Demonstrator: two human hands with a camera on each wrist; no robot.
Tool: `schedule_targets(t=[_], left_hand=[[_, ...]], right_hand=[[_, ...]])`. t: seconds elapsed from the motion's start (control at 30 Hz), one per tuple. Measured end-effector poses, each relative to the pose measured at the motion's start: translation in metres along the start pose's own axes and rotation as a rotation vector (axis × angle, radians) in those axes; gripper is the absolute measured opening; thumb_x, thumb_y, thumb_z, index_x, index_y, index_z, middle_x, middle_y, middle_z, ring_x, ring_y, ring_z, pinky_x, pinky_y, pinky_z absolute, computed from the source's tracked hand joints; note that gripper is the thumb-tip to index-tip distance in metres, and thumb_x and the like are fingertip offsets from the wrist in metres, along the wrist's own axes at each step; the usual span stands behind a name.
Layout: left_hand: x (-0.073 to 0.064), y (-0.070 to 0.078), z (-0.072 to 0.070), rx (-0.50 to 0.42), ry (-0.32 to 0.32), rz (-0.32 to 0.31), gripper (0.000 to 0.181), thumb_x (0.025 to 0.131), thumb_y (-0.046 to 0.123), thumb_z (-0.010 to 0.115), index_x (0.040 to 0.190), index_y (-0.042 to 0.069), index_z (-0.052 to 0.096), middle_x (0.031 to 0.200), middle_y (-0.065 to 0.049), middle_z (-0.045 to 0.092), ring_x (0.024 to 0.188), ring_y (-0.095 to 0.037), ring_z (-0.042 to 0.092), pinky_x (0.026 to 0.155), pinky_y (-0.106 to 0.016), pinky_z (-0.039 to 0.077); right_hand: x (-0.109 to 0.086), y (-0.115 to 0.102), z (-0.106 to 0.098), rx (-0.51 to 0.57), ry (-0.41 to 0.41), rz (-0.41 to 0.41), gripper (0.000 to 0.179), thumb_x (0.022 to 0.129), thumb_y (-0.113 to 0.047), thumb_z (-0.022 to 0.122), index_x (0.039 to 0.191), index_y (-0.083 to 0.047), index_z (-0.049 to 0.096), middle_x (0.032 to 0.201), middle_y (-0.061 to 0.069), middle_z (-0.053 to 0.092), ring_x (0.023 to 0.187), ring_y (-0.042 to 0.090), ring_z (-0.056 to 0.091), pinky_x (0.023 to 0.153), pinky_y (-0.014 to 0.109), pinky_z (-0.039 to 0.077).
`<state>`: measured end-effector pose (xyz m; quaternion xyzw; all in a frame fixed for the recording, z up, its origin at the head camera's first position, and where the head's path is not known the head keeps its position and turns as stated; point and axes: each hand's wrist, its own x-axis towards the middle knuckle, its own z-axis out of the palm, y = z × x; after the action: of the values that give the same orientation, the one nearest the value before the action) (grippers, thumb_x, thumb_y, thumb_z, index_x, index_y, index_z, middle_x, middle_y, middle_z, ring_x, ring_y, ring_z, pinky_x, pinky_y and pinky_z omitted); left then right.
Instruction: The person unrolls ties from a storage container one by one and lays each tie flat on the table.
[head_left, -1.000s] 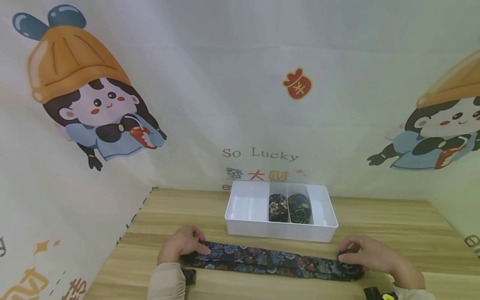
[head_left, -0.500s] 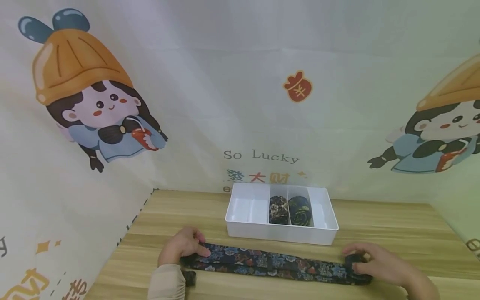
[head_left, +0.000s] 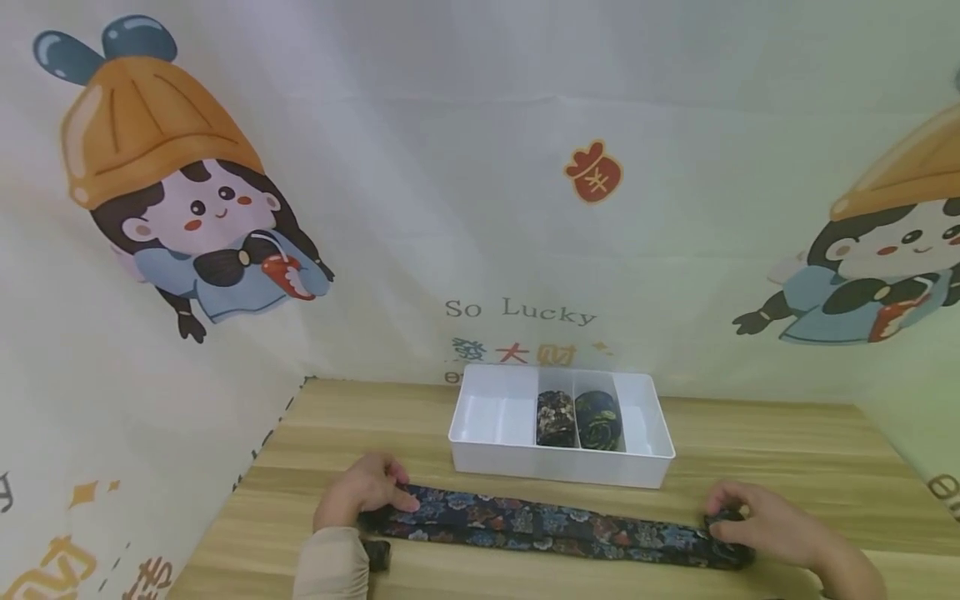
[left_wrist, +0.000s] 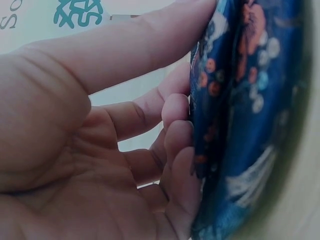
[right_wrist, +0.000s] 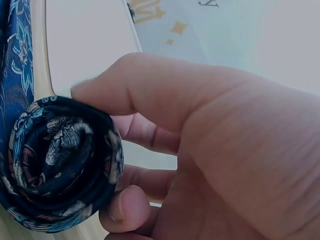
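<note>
A dark blue floral necktie (head_left: pixel 555 522) lies stretched across the table, its right end wound into a roll (right_wrist: pixel 55 165). My right hand (head_left: pixel 772 521) grips that roll between thumb and fingers; the spiral of layers shows plainly in the right wrist view. At the other end my left hand (head_left: pixel 367 487) pinches the tie, thumb on top and the fingers curled against its edge in the left wrist view (left_wrist: pixel 125 120). Behind the tie stands a white divided box (head_left: pixel 562 462), holding a brown-and-cream patterned roll (head_left: pixel 556 418) and a dark green patterned roll (head_left: pixel 598 420) in its middle compartments.
The wood-grain table (head_left: pixel 787 442) meets a pale printed cloth backdrop (head_left: pixel 420 167) at the back and sides. A small black object (head_left: pixel 377 554) sits by the left sleeve (head_left: pixel 330 567).
My right hand has shifted right and slightly toward the front edge with the rolled end, and the tie's flat stretch reaches farther right. The left hand keeps its place.
</note>
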<state>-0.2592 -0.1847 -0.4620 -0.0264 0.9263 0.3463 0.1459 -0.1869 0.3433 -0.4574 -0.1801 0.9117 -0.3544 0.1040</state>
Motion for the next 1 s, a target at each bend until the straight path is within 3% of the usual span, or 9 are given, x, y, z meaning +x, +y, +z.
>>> schedule_targets(t=[0.1,0.27,0.43,0.5,0.73,0.9,1.0], left_hand=[[0.001,0.001,-0.001,-0.001,-0.006,0.007,0.036,0.072,0.013,0.091,0.098,0.005,0.067,0.096,-0.008,0.064,0.088,-0.022,0.057,0.080,-0.036,0.048],[0.002,0.001,-0.001,0.005,-0.001,0.009,0.037,0.072,0.013,0.092,0.098,0.005,0.067,0.096,-0.008,0.064,0.088,-0.021,0.057,0.080,-0.035,0.047],[0.001,0.000,0.000,0.011,0.006,0.012,0.037,0.071,0.012,0.092,0.097,0.005,0.067,0.093,-0.007,0.063,0.086,-0.020,0.057,0.077,-0.032,0.046],[0.000,0.000,0.000,0.010,0.007,0.011,0.036,0.071,0.012,0.092,0.097,0.005,0.067,0.092,-0.007,0.063,0.086,-0.020,0.056,0.076,-0.032,0.045],[0.000,0.000,0.000,0.014,0.011,0.015,0.037,0.071,0.012,0.092,0.097,0.005,0.067,0.094,-0.007,0.064,0.086,-0.020,0.057,0.077,-0.032,0.046],[0.000,0.000,0.000,0.014,0.011,0.016,0.037,0.072,0.013,0.092,0.097,0.004,0.067,0.094,-0.008,0.063,0.087,-0.021,0.056,0.078,-0.032,0.046],[-0.001,0.001,-0.001,0.012,0.008,0.013,0.037,0.072,0.012,0.092,0.098,0.004,0.067,0.095,-0.008,0.064,0.087,-0.021,0.057,0.078,-0.033,0.046]], right_hand=[[-0.003,0.003,-0.003,0.021,-0.009,0.005,0.013,0.091,-0.010,0.065,0.102,-0.007,0.060,0.101,0.004,0.063,0.086,-0.006,0.047,0.069,0.020,0.039],[-0.004,0.009,-0.012,0.075,-0.099,0.024,0.023,0.094,-0.008,0.059,0.115,-0.002,0.066,0.115,0.017,0.068,0.094,-0.010,0.051,0.075,0.027,0.045],[-0.006,0.015,-0.021,0.063,-0.151,0.077,0.028,0.098,-0.011,0.055,0.120,-0.007,0.072,0.127,0.019,0.069,0.103,-0.019,0.048,0.081,0.038,0.048],[-0.008,0.016,-0.023,0.076,-0.164,0.094,0.027,0.099,-0.012,0.054,0.120,-0.008,0.072,0.128,0.020,0.068,0.102,-0.019,0.047,0.081,0.035,0.048],[-0.015,0.018,-0.028,0.140,-0.170,0.138,0.029,0.096,-0.007,0.053,0.120,-0.002,0.069,0.131,0.026,0.063,0.093,-0.008,0.045,0.073,0.031,0.042],[-0.019,0.017,-0.029,0.130,-0.143,0.174,0.030,0.092,-0.003,0.053,0.118,0.000,0.068,0.124,0.021,0.066,0.088,0.001,0.046,0.070,0.027,0.041],[-0.022,0.016,-0.030,0.160,-0.140,0.201,0.030,0.091,-0.001,0.051,0.117,0.004,0.066,0.117,0.016,0.066,0.070,0.005,0.044,0.060,0.025,0.041]])
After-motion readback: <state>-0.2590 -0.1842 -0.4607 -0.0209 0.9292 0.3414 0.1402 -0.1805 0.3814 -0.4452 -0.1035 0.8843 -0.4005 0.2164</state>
